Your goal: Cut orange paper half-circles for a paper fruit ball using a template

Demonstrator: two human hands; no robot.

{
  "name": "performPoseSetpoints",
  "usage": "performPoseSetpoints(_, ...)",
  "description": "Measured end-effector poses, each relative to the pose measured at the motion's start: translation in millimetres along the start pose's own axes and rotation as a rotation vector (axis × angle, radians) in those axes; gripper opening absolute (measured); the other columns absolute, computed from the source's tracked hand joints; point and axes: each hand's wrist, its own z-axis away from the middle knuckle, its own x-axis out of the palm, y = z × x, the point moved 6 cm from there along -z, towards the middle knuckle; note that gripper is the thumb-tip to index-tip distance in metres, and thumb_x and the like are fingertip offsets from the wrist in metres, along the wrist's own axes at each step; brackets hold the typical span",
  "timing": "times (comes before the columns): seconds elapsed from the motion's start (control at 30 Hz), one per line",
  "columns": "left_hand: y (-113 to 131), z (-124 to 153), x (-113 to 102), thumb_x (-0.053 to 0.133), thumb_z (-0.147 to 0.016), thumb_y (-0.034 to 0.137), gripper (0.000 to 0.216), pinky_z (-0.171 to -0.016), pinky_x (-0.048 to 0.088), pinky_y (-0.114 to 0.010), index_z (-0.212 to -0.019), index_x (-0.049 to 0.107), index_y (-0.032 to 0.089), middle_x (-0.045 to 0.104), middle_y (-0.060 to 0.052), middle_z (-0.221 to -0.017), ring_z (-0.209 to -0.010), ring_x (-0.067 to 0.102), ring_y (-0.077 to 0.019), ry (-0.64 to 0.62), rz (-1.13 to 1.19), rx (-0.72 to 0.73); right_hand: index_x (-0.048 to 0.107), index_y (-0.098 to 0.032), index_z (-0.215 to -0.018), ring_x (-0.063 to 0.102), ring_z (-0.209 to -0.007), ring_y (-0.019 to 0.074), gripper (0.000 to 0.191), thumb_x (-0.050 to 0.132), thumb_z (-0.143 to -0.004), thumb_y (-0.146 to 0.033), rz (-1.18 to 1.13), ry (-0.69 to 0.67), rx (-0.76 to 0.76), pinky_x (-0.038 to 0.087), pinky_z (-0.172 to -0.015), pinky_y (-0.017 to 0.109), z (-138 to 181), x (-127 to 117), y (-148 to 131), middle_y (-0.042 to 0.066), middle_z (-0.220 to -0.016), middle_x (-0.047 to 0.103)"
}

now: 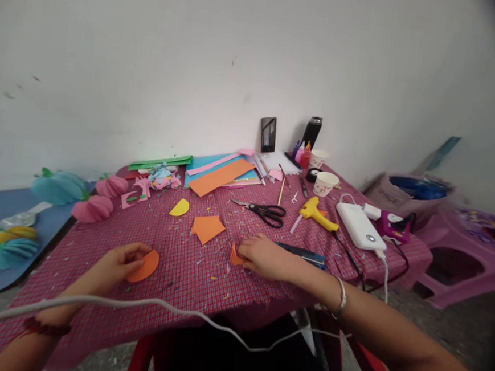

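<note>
Between the thumb and fingers of my left hand (123, 264) is a round orange paper disc (147, 266), held just over the tablecloth. My right hand (259, 256) is closed, its fingers pressed onto an orange paper piece (235, 257) whose full shape is hidden. An angular orange paper scrap (207, 228) lies between the hands, farther back. Near it is a yellow paper half-circle (179, 207). Black-handled scissors (266, 211) rest beyond my right hand with their blades partly spread. A blue and black tool (306, 255), perhaps a cutter, lies partly hidden behind my right wrist.
A yellow glue gun (320, 214), white power bank (361, 226) and paper cup (326, 183) stand on the right. Paper sheets (222, 176) lie at the back. Pink paper pumpkins (93, 209) sit on the left. A white cable (156, 302) crosses the foreground.
</note>
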Motion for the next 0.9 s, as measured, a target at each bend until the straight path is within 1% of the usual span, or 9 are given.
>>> performPoseSetpoints(0.13,-5.4,-4.1,-0.9,0.075,-0.053,0.046,0.039,-0.073,0.054,-0.037,-0.083,0.070,0.021,0.073,-0.008,-0.085,-0.080,0.068,-0.0273,-0.024,0.030,-0.020,0.058,-0.016,-0.084,0.052,-0.066,0.0139,0.007,0.053,-0.088,-0.019,-0.195,0.022,0.101,0.034,-0.062,0.025,-15.9,-21.6,25.3,0.003,-0.077,0.062)
performPoseSetpoints(0.23,-6.5,-6.2,-1.3,0.074,-0.053,0.045,0.039,-0.073,0.054,-0.036,-0.083,0.070,0.020,0.073,-0.008,-0.085,-0.081,0.068,-0.0266,-0.030,0.016,-0.022,0.055,-0.015,-0.086,0.052,-0.072,0.0141,0.014,0.042,-0.092,-0.017,-0.272,0.096,0.137,0.035,-0.065,0.025,-40.4,-43.1,58.4,0.005,-0.084,0.061)
performPoseSetpoints(0.33,-7.1,-6.4,-4.1,0.070,-0.059,0.046,0.038,-0.070,0.054,-0.034,-0.085,0.069,0.018,0.072,-0.008,-0.085,-0.078,0.068,-0.0253,-0.010,-0.051,0.008,0.052,-0.015,-0.081,0.051,-0.071,0.0134,0.014,0.041,-0.091,-0.014,-0.326,0.019,0.205,0.037,-0.065,0.024,-68.5,-45.8,95.5,0.004,-0.082,0.059)
performPoseSetpoints(0.43,-3.8,-4.8,-9.6,0.063,-0.069,0.042,0.029,-0.072,0.054,-0.034,-0.086,0.070,0.020,0.071,-0.008,-0.086,-0.081,0.068,-0.0249,0.018,-0.237,0.140,0.051,-0.015,-0.078,0.051,-0.059,0.0121,0.016,0.040,-0.088,-0.010,-0.352,-0.051,0.223,0.036,-0.057,0.023,-95.2,-41.0,119.9,0.002,-0.070,0.058)
performPoseSetpoints(0.57,10.0,3.1,-9.4,0.057,-0.079,0.034,0.020,-0.081,0.052,-0.035,-0.089,0.069,0.022,0.071,-0.007,-0.092,-0.088,0.066,-0.0232,0.106,-0.539,0.364,0.054,-0.015,-0.072,0.049,-0.055,0.0120,0.016,0.044,-0.084,-0.010,-0.307,-0.106,0.200,0.033,-0.053,0.023,-128.9,-36.9,127.1,0.003,-0.066,0.058)
performPoseSetpoints(0.63,25.1,12.8,1.2,0.052,-0.084,0.029,0.019,-0.082,0.053,-0.034,-0.092,0.068,0.022,0.070,-0.006,-0.094,-0.089,0.066,-0.0212,0.146,-0.622,0.479,0.055,-0.014,-0.071,0.048,-0.056,0.0119,0.016,0.046,-0.083,-0.011,-0.270,-0.114,0.172,0.032,-0.054,0.023,-145.7,-38.4,121.0,0.003,-0.067,0.059)
performPoseSetpoints(0.73,59.2,37.2,30.5,0.047,-0.087,0.019,0.021,-0.079,0.055,-0.034,-0.093,0.067,0.021,0.071,-0.006,-0.096,-0.088,0.066,-0.0207,0.263,-0.756,0.704,0.058,-0.014,-0.071,0.049,-0.061,0.0122,0.015,0.047,-0.081,-0.010,-0.225,-0.107,0.127,0.031,-0.055,0.023,-169.8,-44.3,103.8,0.004,-0.071,0.062)
performPoseSetpoints(0.83,84.6,58.7,73.9,0.044,-0.088,0.014,0.024,-0.079,0.055,-0.030,-0.101,0.063,0.019,0.071,-0.007,-0.098,-0.090,0.066,-0.0190,0.271,-0.773,0.908,0.059,-0.014,-0.073,0.052,-0.065,0.0126,0.015,0.046,-0.080,-0.009,-0.204,-0.084,0.093,0.031,-0.057,0.022,-191.3,-50.0,83.7,0.004,-0.076,0.065)
performPoseSetpoints(0.9,89.4,66.3,97.3,0.040,-0.089,0.010,0.024,-0.075,0.054,-0.029,-0.091,0.062,0.019,0.071,-0.004,-0.087,-0.080,0.066,-0.0167,0.331,-0.708,1.002,0.059,-0.014,-0.076,0.054,-0.067,0.0127,0.015,0.046,-0.079,-0.009,-0.202,-0.056,0.083,0.030,-0.056,0.022,-204.4,-52.3,72.5,0.003,-0.077,0.066)
